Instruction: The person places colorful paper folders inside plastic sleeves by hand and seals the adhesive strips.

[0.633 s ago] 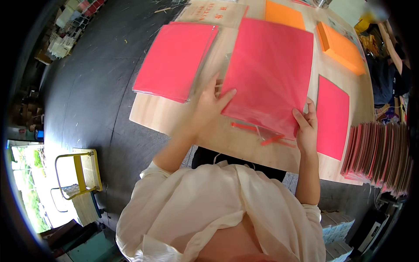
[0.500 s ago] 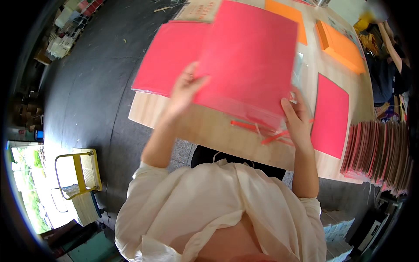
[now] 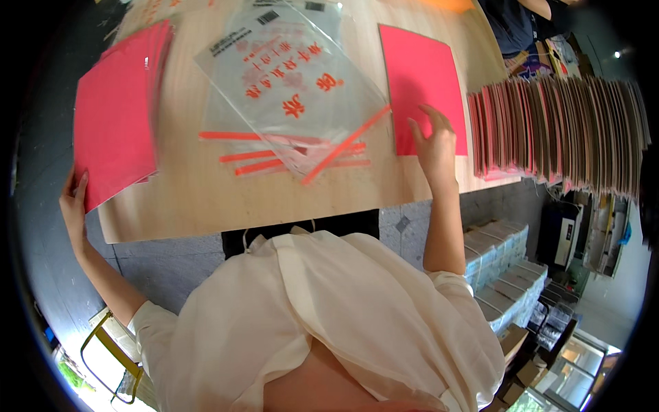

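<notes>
My left hand (image 3: 74, 200) grips the near left corner of the top pink sheet (image 3: 113, 130), with the thumb on its face. This sheet lies over a stack of similar pink ones at the table's left edge. Over the near part of a single pink card (image 3: 425, 89), my right hand (image 3: 438, 143) is open, thumb and fingers apart; whether it touches the card I cannot tell. Between the hands, clear plastic bags (image 3: 274, 89) with orange-red printing and red strips along their edges lie overlapped at several angles.
On the table (image 3: 185, 206), a long row of upright pink and brown cards (image 3: 556, 130) stands at the right edge. Orange sheets (image 3: 449, 5) show at the far side, near another person's arm (image 3: 537, 7). Strapped bundles (image 3: 504, 275) are stacked on the floor at right.
The pink sheet that both hands held in the middle is now on the left stack. My right hand has let go and moved to the right card. The view has turned right.
</notes>
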Action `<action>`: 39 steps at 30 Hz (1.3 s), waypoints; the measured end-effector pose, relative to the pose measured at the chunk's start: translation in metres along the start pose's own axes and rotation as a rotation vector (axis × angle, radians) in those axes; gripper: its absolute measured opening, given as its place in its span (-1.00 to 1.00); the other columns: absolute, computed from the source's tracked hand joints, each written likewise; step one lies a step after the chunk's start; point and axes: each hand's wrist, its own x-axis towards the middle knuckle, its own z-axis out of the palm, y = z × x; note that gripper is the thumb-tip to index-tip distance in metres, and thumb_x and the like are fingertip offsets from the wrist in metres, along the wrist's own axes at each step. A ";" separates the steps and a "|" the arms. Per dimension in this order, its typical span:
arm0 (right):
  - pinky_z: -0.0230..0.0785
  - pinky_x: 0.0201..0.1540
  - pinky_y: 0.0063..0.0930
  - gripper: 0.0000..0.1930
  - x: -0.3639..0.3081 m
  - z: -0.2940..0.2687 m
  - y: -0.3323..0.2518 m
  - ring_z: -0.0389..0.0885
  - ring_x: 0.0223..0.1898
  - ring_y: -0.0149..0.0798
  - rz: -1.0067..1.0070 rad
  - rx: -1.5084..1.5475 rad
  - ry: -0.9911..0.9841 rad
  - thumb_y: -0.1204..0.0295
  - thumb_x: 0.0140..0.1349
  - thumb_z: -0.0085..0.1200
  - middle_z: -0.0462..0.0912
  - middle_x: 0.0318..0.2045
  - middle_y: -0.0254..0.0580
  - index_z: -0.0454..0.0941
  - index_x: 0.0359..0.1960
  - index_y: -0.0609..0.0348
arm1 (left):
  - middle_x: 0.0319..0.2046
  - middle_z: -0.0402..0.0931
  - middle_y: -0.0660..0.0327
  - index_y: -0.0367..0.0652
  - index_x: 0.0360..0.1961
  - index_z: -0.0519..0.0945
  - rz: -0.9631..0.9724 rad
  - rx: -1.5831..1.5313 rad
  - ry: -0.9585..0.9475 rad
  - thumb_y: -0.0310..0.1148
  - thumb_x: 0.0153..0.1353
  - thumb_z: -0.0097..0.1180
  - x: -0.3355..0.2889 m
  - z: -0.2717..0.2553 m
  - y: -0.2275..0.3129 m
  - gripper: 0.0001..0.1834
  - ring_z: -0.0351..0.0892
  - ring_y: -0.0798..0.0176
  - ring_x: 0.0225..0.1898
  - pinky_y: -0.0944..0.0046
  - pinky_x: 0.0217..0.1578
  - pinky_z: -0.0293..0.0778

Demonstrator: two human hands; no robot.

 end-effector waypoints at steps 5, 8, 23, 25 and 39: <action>0.34 0.21 -0.04 -0.48 -0.003 0.016 -0.012 0.42 0.16 0.33 -0.012 -0.118 -0.098 0.39 0.08 0.32 0.50 0.07 0.40 0.50 0.05 0.44 | 0.01 0.56 -0.04 -0.17 0.13 0.60 0.470 0.450 0.174 -0.19 0.29 0.22 0.019 -0.013 -0.053 -0.56 0.59 0.10 -0.02 0.29 -0.06 0.47; 0.28 0.26 -0.04 -0.37 -0.004 0.026 -0.016 0.41 0.17 0.36 -0.006 -0.160 -0.131 0.33 0.07 0.34 0.49 0.06 0.45 0.42 0.10 0.52 | 0.11 0.48 -0.08 -0.16 0.15 0.57 0.569 1.221 0.478 -0.22 0.31 0.19 0.010 -0.010 -0.047 -0.57 0.57 -0.05 -0.01 0.19 -0.02 0.47; 0.53 -0.05 -0.25 -0.32 0.017 0.004 -0.014 0.68 -0.07 0.04 0.246 0.033 -0.290 0.29 0.09 0.35 0.63 -0.06 0.30 0.38 0.22 0.31 | 0.37 0.16 0.12 -0.25 0.40 0.19 0.257 -0.541 -1.229 -0.59 0.22 -0.02 -0.225 0.353 0.294 -0.33 0.28 0.14 0.33 0.19 0.27 0.29; 0.53 -0.07 -0.19 -0.33 0.017 0.002 -0.011 0.68 -0.11 0.13 0.224 0.068 -0.278 0.33 0.08 0.33 0.64 -0.14 0.31 0.37 0.21 0.39 | 0.40 0.09 0.08 -0.26 0.44 0.07 0.266 -0.618 -1.133 -0.62 0.19 -0.05 -0.248 0.378 0.307 -0.25 0.24 0.14 0.36 0.24 0.29 0.23; 0.55 -0.14 -0.25 -0.31 0.016 -0.003 -0.004 0.71 -0.15 -0.01 0.304 0.222 -0.246 0.33 0.13 0.30 0.58 0.02 0.35 0.29 0.27 0.29 | 0.41 0.11 0.02 -0.36 0.44 0.02 -0.286 -1.465 -1.123 -0.75 0.20 -0.24 -0.256 0.435 0.324 -0.28 0.09 0.18 0.44 0.17 0.41 0.11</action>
